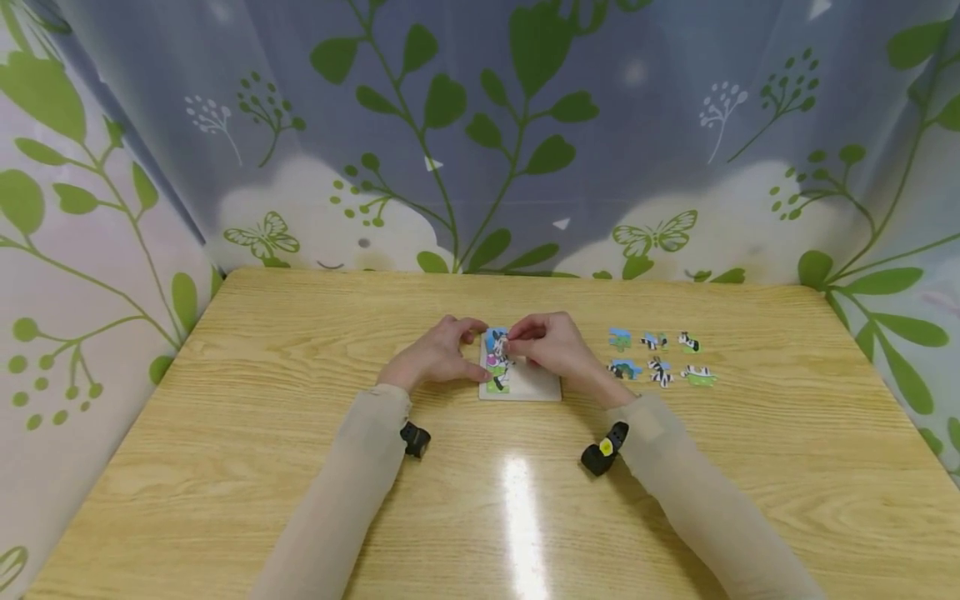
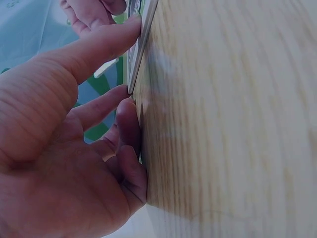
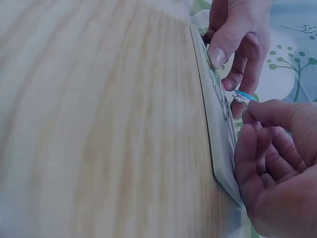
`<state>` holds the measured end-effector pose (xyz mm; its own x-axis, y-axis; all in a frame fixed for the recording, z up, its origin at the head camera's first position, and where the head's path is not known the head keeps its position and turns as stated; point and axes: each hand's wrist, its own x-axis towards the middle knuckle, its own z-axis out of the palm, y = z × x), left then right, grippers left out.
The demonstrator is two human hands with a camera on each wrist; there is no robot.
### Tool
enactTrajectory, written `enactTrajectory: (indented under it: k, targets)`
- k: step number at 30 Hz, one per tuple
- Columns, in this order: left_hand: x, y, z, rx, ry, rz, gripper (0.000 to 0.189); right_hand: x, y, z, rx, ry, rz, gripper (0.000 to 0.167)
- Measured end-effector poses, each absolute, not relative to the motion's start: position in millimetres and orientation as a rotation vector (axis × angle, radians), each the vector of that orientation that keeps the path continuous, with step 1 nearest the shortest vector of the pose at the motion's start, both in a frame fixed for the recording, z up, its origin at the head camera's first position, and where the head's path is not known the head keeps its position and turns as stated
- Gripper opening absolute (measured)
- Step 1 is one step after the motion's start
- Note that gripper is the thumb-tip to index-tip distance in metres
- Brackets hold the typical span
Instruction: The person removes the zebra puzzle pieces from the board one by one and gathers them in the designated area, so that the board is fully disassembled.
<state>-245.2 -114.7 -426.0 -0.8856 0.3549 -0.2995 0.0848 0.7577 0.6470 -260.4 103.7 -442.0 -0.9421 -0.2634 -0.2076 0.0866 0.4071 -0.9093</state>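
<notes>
A small pale puzzle board (image 1: 538, 385) lies flat on the table, with joined picture pieces (image 1: 498, 383) along its left side. My left hand (image 1: 435, 354) holds the board at its left edge: the thumb presses on its face and the index finger touches its far corner. In the left wrist view, the other fingers are bent against the tabletop. My right hand (image 1: 561, 346) pinches a puzzle piece (image 3: 242, 95) with a blue edge between thumb and fingers. The piece is tilted just above the board's upper left part, and the right fingers partly hide it.
Several loose puzzle pieces with black-and-white animal pictures lie in two rows to the right of the board, among them a green-edged piece (image 1: 700, 376) and a blue-and-green piece (image 1: 620, 338). The wooden table (image 1: 300, 333) meets a leaf-patterned curtain (image 1: 480, 167) at its far edge.
</notes>
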Motion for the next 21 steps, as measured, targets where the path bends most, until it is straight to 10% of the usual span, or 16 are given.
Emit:
enactTrajectory:
  k: [21]
  targets:
    - [-244, -114, -428, 0.336, 2.539, 0.931, 0.080, -235, 166, -427, -0.270, 2.294, -1.552, 0.030]
